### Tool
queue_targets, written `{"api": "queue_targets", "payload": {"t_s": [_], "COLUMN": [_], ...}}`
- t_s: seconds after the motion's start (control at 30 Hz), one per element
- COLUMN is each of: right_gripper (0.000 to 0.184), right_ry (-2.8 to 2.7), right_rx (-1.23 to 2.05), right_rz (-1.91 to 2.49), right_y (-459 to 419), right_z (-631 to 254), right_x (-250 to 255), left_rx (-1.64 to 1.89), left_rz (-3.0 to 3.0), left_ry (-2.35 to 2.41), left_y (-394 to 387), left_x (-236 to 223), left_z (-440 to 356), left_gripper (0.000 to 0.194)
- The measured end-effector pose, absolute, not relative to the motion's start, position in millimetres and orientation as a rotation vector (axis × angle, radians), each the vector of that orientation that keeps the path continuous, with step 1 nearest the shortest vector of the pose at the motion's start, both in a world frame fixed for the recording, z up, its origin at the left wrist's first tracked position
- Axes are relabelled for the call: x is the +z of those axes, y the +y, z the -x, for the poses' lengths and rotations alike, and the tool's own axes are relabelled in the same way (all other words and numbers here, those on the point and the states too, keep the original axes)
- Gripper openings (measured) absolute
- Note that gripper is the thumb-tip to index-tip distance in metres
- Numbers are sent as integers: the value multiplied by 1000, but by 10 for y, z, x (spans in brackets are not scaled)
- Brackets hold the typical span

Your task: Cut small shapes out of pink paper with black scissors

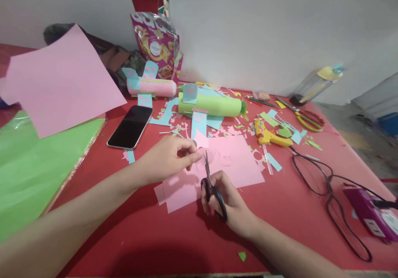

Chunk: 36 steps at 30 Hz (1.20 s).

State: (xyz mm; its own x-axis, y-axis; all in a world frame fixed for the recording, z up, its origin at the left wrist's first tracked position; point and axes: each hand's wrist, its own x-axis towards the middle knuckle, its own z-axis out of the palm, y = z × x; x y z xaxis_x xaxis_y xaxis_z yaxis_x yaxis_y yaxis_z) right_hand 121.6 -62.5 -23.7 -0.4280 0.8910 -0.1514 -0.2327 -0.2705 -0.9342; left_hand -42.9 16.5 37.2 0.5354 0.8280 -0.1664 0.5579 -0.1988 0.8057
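Note:
My right hand [228, 201] is closed round the black handles of a pair of scissors [211, 186], whose blades point up and away from me. My left hand [169, 157] pinches a small pink paper piece [207, 157] right at the blade tips. Both hands hover over a cut-up pink paper sheet [230, 162] lying on the red table [174, 236]. Behind it lie a green paper-covered tube plane [211, 105] and a pink one [152, 87], both with light blue wings.
A black phone [130, 126] lies to the left, with green sheets [34, 166] and a raised pink sheet [59, 83] beyond it. A yellow glue gun [269, 136], its black cable [326, 186], a purple power strip [371, 218], second scissors [306, 118], a bottle [314, 85] and scraps are on the right.

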Motion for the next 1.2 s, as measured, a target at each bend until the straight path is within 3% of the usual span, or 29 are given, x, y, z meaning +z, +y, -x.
{"api": "queue_targets", "payload": {"t_s": [1.2], "right_gripper": [37], "right_ry": [-1148], "right_rx": [1816], "right_rz": [901], "right_y": [-610], "right_z": [-1207], "right_x": [-198], "left_rx": [301], "left_rz": [-1905], "left_ry": [1122], "left_y": [165], "left_x": [327], "left_z": [411], "left_gripper": [30]}}
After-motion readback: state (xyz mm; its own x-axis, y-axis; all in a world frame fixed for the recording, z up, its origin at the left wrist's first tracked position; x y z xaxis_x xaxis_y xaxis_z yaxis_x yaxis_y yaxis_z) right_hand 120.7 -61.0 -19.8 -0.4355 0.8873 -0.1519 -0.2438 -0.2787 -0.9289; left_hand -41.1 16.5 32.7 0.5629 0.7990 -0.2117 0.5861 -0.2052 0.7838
